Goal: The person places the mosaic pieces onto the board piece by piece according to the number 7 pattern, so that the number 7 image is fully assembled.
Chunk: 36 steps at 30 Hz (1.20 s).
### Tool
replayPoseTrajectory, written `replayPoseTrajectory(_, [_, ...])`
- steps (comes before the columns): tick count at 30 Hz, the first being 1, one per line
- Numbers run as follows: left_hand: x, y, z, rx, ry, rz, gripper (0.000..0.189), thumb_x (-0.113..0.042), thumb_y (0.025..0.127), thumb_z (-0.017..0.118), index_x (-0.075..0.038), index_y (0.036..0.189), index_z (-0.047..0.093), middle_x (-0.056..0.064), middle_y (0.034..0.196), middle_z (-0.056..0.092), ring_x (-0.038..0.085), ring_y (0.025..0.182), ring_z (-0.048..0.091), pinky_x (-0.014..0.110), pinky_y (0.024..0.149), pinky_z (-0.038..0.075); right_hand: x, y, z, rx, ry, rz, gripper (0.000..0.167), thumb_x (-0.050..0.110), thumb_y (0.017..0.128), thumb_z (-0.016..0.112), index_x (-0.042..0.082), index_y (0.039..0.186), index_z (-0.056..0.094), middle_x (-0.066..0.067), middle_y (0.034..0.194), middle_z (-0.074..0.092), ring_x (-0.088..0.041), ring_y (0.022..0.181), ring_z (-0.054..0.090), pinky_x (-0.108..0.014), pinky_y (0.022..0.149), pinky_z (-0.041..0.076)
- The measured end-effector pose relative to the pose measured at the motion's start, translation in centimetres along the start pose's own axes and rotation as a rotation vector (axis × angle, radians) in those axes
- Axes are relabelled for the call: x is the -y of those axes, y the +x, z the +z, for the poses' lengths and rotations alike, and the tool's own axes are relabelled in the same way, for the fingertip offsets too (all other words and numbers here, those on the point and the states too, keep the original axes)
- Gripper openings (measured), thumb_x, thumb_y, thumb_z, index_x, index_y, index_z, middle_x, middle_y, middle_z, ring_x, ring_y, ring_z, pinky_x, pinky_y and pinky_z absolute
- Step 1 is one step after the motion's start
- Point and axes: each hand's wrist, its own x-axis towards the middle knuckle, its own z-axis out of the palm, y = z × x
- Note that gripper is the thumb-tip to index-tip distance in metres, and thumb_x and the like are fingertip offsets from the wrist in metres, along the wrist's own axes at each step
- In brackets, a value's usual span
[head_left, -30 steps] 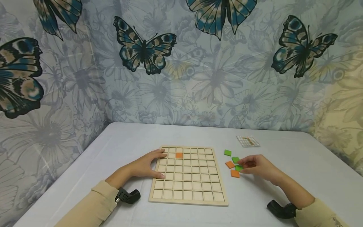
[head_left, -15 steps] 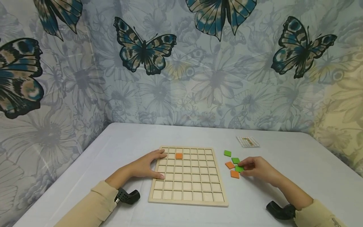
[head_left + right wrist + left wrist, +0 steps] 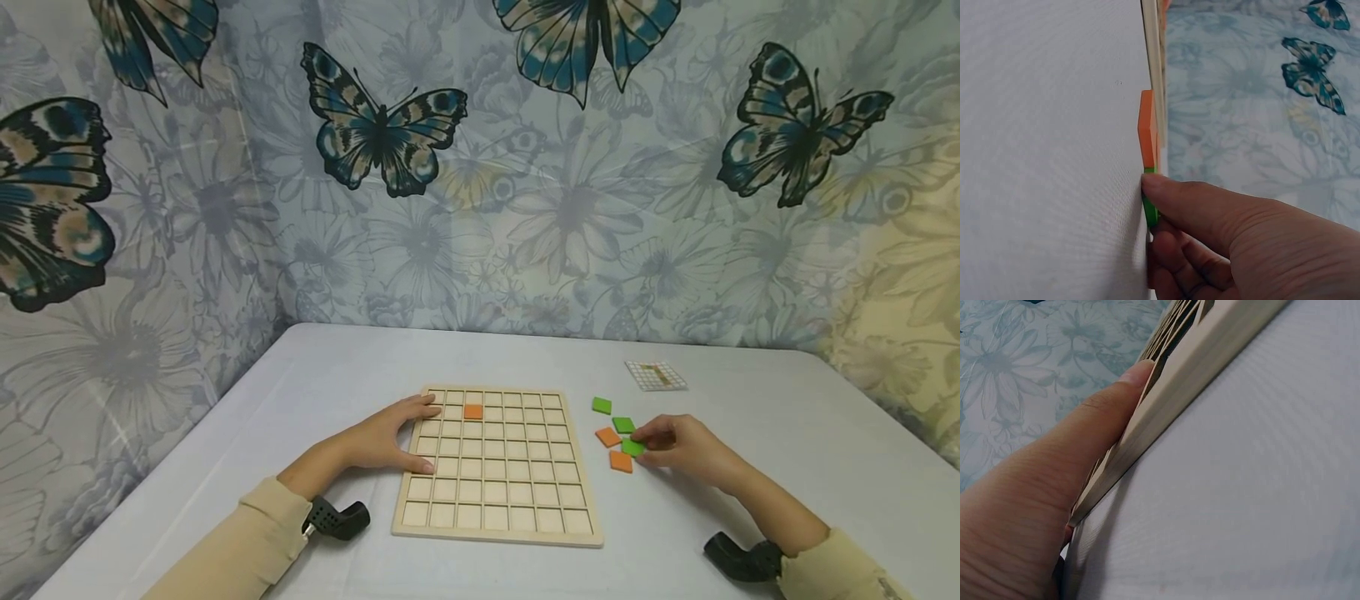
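Observation:
My left hand (image 3: 382, 437) rests on the left edge of a wooden grid board (image 3: 517, 471), thumb and fingers spread apart. The left wrist view has the thumb (image 3: 1094, 419) lying on the board's rim. One orange square tile (image 3: 473, 412) sits in a cell near the board's far side. Right of the board, my right hand (image 3: 686, 450) pinches a green square tile (image 3: 632, 447) at its edge. In the right wrist view, the thumb touches this green tile (image 3: 1150, 212), which lies just behind an orange tile (image 3: 1146, 128); the fingertips are partly hidden.
Close to the right hand lie two more green tiles, one farther back (image 3: 602, 405), and two orange tiles, the nearer one (image 3: 621, 462) by the thumb. A small card with a printed grid (image 3: 656, 376) lies at the back right of the white table (image 3: 337, 358).
My right thumb and fingers have drawn slightly closer together at the green tile. The left hand, board and other tiles stay where they were.

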Motion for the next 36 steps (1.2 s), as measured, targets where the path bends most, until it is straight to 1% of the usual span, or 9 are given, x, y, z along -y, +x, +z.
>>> replayPoseTrajectory(5, [0.04,0.09,0.05,0.001,0.005,0.007,0.087,-0.05,0.068,0.078,-0.02,0.14,0.042,0.003,0.155,0.022,0.032,0.144,0.014,0.058,0.113,0.017,0.0,-0.18,0.02,-0.002,-0.002,-0.02,0.03,0.013,0.074,0.076,-0.001,0.099,0.068,-0.009,0.098,0.067,-0.015,0.084,0.056,-0.018,0.066,0.048])
replayPoseTrajectory(10, [0.08,0.11,0.12,0.002,0.004,0.013,0.086,-0.05,0.068,0.078,-0.019,0.14,0.042,0.003,0.155,0.023,0.032,0.144,0.014,0.058,0.113,0.017,-0.08,-0.19,0.13,-0.009,-0.004,-0.019,0.029,0.012,0.073,0.076,-0.002,0.098,0.069,-0.009,0.096,0.067,-0.015,0.082,0.055,-0.018,0.065,0.048])
replayPoseTrajectory(19, [0.0,0.07,0.31,0.003,0.018,0.02,0.087,-0.051,0.068,0.077,-0.018,0.14,0.042,0.006,0.154,0.024,0.033,0.143,0.016,0.058,0.113,0.018,-0.42,-0.28,0.21,-0.044,-0.04,-0.051,0.029,0.014,0.073,0.077,-0.001,0.097,0.069,-0.008,0.094,0.068,-0.013,0.079,0.056,-0.019,0.064,0.048])
replayPoseTrajectory(23, [-0.02,0.03,0.36,0.003,0.018,0.015,0.087,-0.051,0.068,0.077,-0.018,0.14,0.042,0.006,0.154,0.024,0.033,0.143,0.016,0.058,0.113,0.018,-0.37,-0.36,0.27,-0.062,-0.054,-0.065,0.028,0.015,0.073,0.078,0.001,0.096,0.07,-0.004,0.09,0.067,-0.008,0.076,0.053,-0.019,0.062,0.047])
replayPoseTrajectory(29, [0.07,0.04,0.38,0.004,0.024,0.016,0.087,-0.053,0.068,0.077,-0.019,0.14,0.042,0.004,0.155,0.023,0.032,0.144,0.016,0.058,0.113,0.018,-0.41,-0.33,0.33,-0.075,-0.057,-0.108,0.024,0.014,0.074,0.077,0.002,0.094,0.07,0.0,0.081,0.061,-0.002,0.068,0.045,-0.02,0.057,0.04])
replayPoseTrajectory(32, [0.11,0.13,0.3,0.003,0.03,0.017,0.087,-0.053,0.068,0.077,-0.02,0.141,0.042,0.004,0.155,0.023,0.032,0.144,0.015,0.058,0.113,0.018,-0.36,-0.32,0.24,-0.088,-0.06,-0.125,0.024,0.014,0.074,0.077,0.002,0.094,0.069,0.001,0.08,0.06,-0.001,0.067,0.044,-0.02,0.057,0.04])
replayPoseTrajectory(36, [0.19,0.19,0.18,-0.005,0.032,0.003,0.087,-0.053,0.068,0.077,-0.021,0.14,0.042,0.003,0.155,0.023,0.031,0.144,0.015,0.057,0.113,0.017,-0.12,-0.16,0.05,-0.096,-0.053,-0.138,0.023,0.012,0.075,0.076,0.002,0.094,0.069,0.0,0.08,0.061,-0.001,0.068,0.045,-0.02,0.058,0.041])
